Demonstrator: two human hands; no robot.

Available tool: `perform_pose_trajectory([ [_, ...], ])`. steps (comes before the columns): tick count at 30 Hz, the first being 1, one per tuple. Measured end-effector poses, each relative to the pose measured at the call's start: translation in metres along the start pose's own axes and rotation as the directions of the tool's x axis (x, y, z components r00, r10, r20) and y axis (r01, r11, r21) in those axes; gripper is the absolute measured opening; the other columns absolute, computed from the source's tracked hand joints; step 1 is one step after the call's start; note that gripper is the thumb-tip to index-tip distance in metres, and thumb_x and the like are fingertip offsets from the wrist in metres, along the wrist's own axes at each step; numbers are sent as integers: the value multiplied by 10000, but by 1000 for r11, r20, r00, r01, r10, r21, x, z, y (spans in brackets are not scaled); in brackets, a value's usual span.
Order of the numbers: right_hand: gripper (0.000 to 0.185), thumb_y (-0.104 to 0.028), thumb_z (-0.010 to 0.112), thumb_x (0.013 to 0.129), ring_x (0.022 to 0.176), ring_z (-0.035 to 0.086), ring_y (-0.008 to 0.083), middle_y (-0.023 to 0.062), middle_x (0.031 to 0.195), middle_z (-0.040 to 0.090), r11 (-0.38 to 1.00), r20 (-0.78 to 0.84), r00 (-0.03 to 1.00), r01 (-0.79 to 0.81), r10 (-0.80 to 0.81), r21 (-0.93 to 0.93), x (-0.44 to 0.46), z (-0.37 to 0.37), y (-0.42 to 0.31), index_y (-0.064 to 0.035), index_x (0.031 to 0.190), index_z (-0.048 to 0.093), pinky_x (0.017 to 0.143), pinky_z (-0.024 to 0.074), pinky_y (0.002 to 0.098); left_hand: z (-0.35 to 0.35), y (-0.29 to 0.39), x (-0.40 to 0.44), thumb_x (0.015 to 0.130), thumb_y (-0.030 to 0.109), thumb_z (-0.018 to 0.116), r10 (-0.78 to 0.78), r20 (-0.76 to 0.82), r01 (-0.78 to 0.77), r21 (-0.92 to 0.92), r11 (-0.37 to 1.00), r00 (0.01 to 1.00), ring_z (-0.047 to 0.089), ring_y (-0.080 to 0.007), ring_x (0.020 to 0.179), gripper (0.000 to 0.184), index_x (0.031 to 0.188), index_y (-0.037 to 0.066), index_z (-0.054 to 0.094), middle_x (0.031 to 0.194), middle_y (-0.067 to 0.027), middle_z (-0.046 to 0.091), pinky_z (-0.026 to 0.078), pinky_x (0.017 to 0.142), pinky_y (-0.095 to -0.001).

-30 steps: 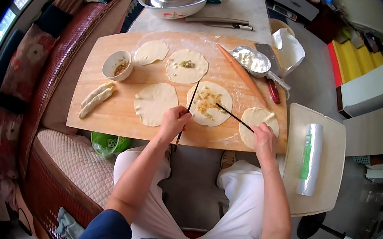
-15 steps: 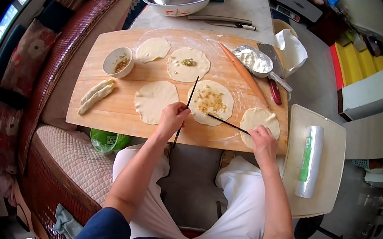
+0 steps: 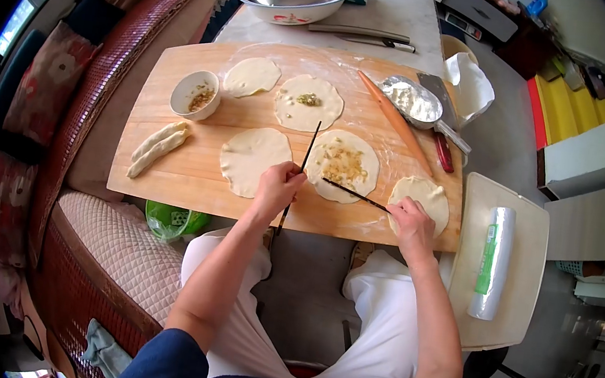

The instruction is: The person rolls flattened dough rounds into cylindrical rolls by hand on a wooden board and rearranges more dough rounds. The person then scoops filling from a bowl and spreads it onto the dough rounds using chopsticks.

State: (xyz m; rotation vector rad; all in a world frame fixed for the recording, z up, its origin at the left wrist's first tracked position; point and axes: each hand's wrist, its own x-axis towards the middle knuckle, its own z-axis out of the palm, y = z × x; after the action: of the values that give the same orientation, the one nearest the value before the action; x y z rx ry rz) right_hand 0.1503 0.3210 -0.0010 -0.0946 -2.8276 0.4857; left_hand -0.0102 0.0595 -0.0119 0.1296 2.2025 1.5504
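Observation:
My left hand (image 3: 281, 188) is closed around a dark chopstick (image 3: 311, 147) that points up and away, between two flat dough rounds. A second chopstick (image 3: 355, 193) is pinched in my right hand (image 3: 414, 224); its tip rests on the filling of the dough round (image 3: 353, 188) in the middle. That round carries a spread of yellowish chopped filling (image 3: 343, 166). Under my right hand lies a smaller dough round (image 3: 431, 198). To the left of my left hand is a plain dough round (image 3: 247, 163). Behind, another round (image 3: 308, 118) holds a small greenish heap (image 3: 308, 100).
On the wooden board (image 3: 166, 189) are a bowl of filling (image 3: 195, 95), a twisted dough piece (image 3: 157, 150), another round (image 3: 253, 78), a rolling pin (image 3: 397, 125), a flour scoop (image 3: 413, 101) and a red-handled tool (image 3: 443, 153). A lidded basin (image 3: 291, 15) stands behind; a plastic roll (image 3: 492, 263) lies right.
The right chopstick's tip has moved slightly left over the filling, which looks a little more spread. The whole view has shifted slightly; my left hand keeps its hold.

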Motion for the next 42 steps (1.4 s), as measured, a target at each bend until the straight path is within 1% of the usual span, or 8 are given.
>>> perform_pose_trajectory([
  [12,221,-19,601,817,895,635,262,44,884,625,998,-73,996,-47,44,-36,36,21,12,-123,954,739,698,526,412,-3,-7,7,889,156,671,37,-5,-37,-4,999,999,602,-117,538,206,951,-41,678,686,-59,635,519,510,-282],
  [18,193,-23,633,813,888,634,272,65,893,626,990,-108,984,-140,140,8,37,21,17,-111,951,735,738,518,406,-5,-6,10,893,149,667,9,-15,-9,-21,1000,1000,604,-120,537,197,951,-39,677,693,-65,637,521,501,-282],
  [24,227,28,666,788,866,648,277,73,894,636,963,-67,962,-269,266,-30,16,11,23,-72,984,724,741,516,386,-7,-5,9,892,148,669,14,-10,-15,-32,999,1000,604,-127,529,199,958,-40,677,703,-70,642,523,502,-285],
  [27,233,31,677,782,870,649,279,81,893,633,963,-55,962,-268,266,-35,8,2,21,-73,986,722,747,518,388,-7,-12,13,893,148,670,33,0,-33,-50,998,999,604,-129,530,202,962,-42,676,704,-70,642,522,509,-287],
  [30,192,-24,661,801,889,638,267,69,883,620,968,-27,969,-246,245,-47,-3,-7,6,-107,956,738,741,522,403,-6,-10,12,895,147,669,19,6,-19,-48,999,1000,603,-130,531,205,963,-46,674,703,-71,640,520,513,-289],
  [33,211,-11,662,800,887,638,264,68,879,620,972,-10,975,-223,223,-78,-14,-4,16,-102,974,738,742,523,400,-5,-8,11,905,137,659,32,17,-31,-55,998,999,566,-121,552,194,967,-47,662,690,-45,608,452,505,-282],
  [36,221,-1,667,798,887,638,265,66,879,619,961,-27,962,-271,270,-61,-22,-10,21,-102,981,738,740,524,395,-6,-5,11,904,136,659,30,18,-29,-39,999,999,565,-118,548,191,967,-44,665,676,-42,601,446,503,-280],
  [42,228,19,680,799,860,647,289,85,900,626,966,-23,968,-252,251,-56,-14,-15,6,-79,1000,721,745,514,383,-4,-9,14,889,142,670,50,18,-50,-13,999,999,597,-128,525,196,956,-41,679,661,-65,629,485,509,-295],
])
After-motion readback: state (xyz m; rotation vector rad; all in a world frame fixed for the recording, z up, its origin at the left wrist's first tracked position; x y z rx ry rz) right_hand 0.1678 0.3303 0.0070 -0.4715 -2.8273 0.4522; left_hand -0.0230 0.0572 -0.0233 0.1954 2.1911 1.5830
